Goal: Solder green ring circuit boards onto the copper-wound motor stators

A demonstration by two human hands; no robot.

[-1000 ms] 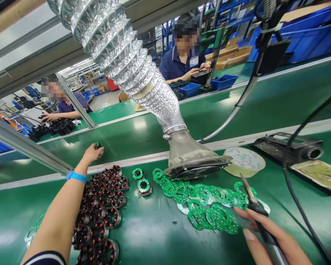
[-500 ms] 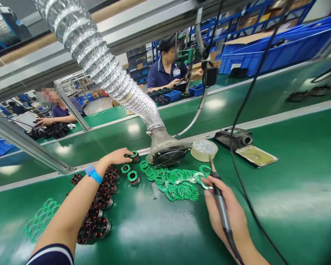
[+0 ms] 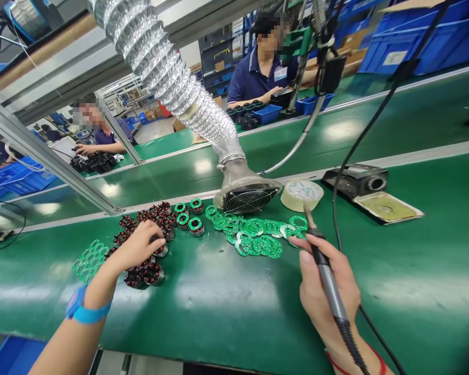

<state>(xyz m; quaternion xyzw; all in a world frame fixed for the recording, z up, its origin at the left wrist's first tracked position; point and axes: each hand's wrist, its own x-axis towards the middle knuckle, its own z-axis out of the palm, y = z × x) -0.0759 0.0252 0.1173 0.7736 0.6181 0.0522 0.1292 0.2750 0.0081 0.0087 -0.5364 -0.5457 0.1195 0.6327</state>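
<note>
My left hand (image 3: 139, 246), with a blue band on its wrist, reaches down onto a cluster of motor stators (image 3: 153, 273) with dark red-orange windings. Its fingers curl over one stator near the cluster's right side; the fingertips are partly hidden. My right hand (image 3: 330, 278) grips a soldering iron (image 3: 327, 278) like a pen, its tip pointing up and away in front of a roll of tape (image 3: 301, 196). Left of this hand lie overlapping green ring-shaped circuit boards (image 3: 261, 246). Several stators topped with green rings (image 3: 196, 225) stand between the cluster and the loose boards.
A fume extraction hood (image 3: 252, 195) on a silver duct hangs low behind the boards. A soldering iron stand (image 3: 359, 179) with a yellow sponge (image 3: 386, 207) is at the right. More green boards (image 3: 90, 260) lie left. Two co-workers sit across the bench.
My left hand has moved from a green-topped stator at the back to the cluster of bare stators, nearer and to the left. My right hand still holds the soldering iron. The view has shifted.
</note>
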